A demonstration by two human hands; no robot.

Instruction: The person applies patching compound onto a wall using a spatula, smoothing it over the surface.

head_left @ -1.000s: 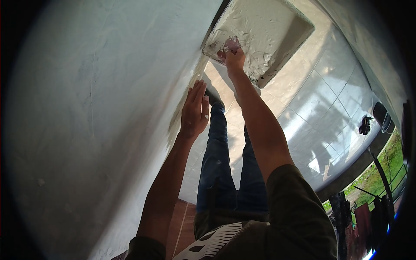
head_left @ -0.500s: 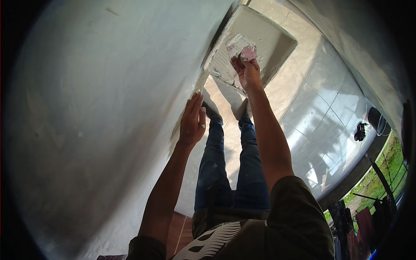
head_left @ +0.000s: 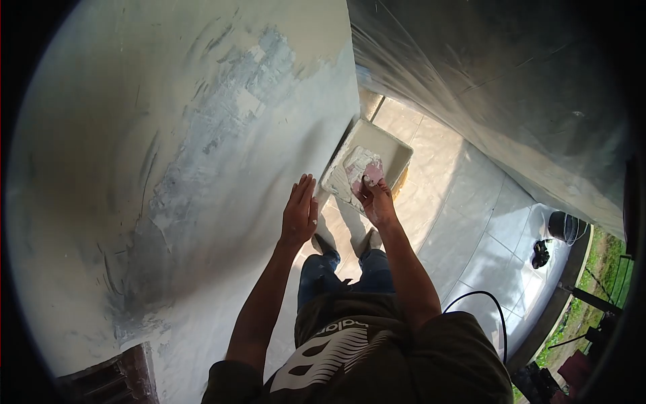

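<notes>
My right hand (head_left: 378, 203) grips a pink scraper (head_left: 365, 172) smeared with white paste, over a pale rectangular tray (head_left: 393, 143) coated with the same paste. Against the wall (head_left: 222, 175) on the left, my left hand (head_left: 299, 212) is raised with its fingers stretched out, holding nothing. Grey and white paste patches mark that wall. Whether the palm touches the wall cannot be told.
Plastic sheeting (head_left: 498, 81) hangs at the upper right. A black bucket (head_left: 564, 227) and a small black object (head_left: 540, 254) stand on the tiled floor (head_left: 464, 195). A dark cable (head_left: 494, 296) curves at the lower right. A brown panel (head_left: 114, 380) shows at the lower left.
The view has tilted up, showing more wall and the sheeting. The tray appears lower and smaller. My right hand, with the scraper, is lower in view and nearer my left hand.
</notes>
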